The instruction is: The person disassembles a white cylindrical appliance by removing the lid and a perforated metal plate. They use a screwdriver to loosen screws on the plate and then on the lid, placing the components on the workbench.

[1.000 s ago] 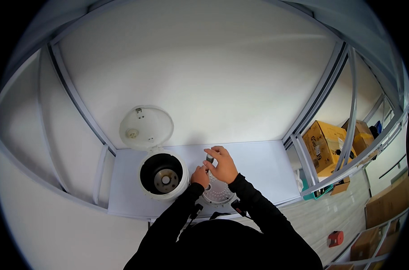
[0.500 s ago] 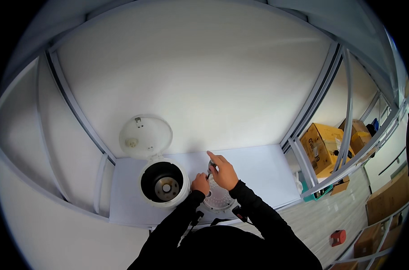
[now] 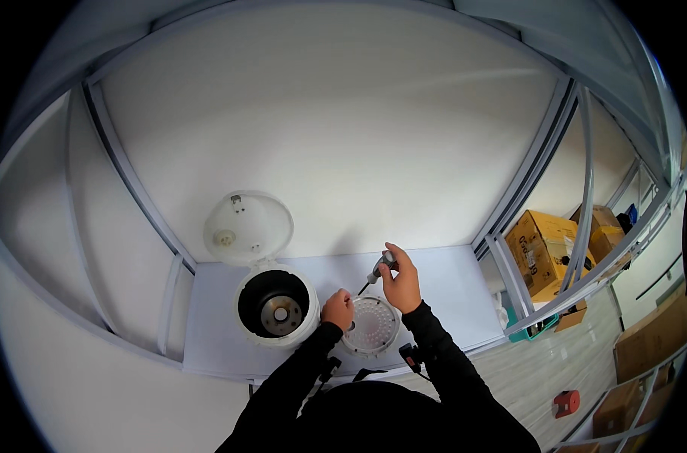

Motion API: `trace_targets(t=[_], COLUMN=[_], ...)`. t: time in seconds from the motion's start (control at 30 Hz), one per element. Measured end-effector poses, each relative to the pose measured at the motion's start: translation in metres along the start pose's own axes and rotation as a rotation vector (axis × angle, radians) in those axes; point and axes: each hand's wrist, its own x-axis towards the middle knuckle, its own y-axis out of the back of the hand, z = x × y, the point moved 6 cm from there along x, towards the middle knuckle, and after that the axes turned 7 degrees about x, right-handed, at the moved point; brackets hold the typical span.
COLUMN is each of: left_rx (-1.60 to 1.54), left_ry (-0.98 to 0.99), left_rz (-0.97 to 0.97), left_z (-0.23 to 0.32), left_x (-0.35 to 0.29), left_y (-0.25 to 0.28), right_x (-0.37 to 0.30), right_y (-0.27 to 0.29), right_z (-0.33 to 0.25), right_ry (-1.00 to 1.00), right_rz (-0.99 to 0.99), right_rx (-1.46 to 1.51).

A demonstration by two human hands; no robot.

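You have one cooker (image 3: 303, 333), white and pot-shaped, with one lid (image 3: 262, 219) swung up behind it and one metal plate (image 3: 271, 309) inside. There is one round dotted disc (image 3: 375, 325) and one screwdriver (image 3: 377, 271), and your two hands are over them.

The screwdriver sits in your right grip (image 3: 403, 289), thumb and fingers closed around its grey handle, right of the cooker. Its shaft slants down toward the cooker, ending near your left grip (image 3: 337, 309); you cannot tell whether the tip touches anything. Your left grip, just right of the cooker, has its fingers curled in at the disc's near-cooker edge; whether it pinches anything is hidden. The disc lies right of the cooker, below your right grip.

All this stands on a pale tabletop (image 3: 456, 294) against a white wall (image 3: 321, 136) behind the cooker. Well to the cooker's right are a yellow carton (image 3: 536, 257), a teal crate (image 3: 523, 332) and a red object (image 3: 565, 403) on the floor (image 3: 487, 385).
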Motion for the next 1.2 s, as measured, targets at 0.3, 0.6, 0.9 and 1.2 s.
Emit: trace_targets(t=[0.3, 0.6, 0.9, 1.2], left_rx=[-0.11, 0.248, 0.163, 0.146], left_ry=[-0.033, -0.042, 0.043, 0.174], left_rz=[-0.093, -0.097, -0.01, 0.015], left_z=[0.012, 0.019, -0.006, 0.003], left_x=[-0.004, -0.006, -0.003, -0.012], left_y=[0.003, -0.002, -0.012, -0.002], right_x=[-0.011, -0.019, -0.02, -0.023], right_y=[0.01, 0.028, 0.046, 0.053], right_z=[0.001, 0.003, 0.006, 0.014], right_ry=[-0.02, -0.022, -0.002, -0.011], right_rz=[0.014, 0.059, 0.09, 0.071], right_rx=[0.074, 0.107, 0.136, 0.152])
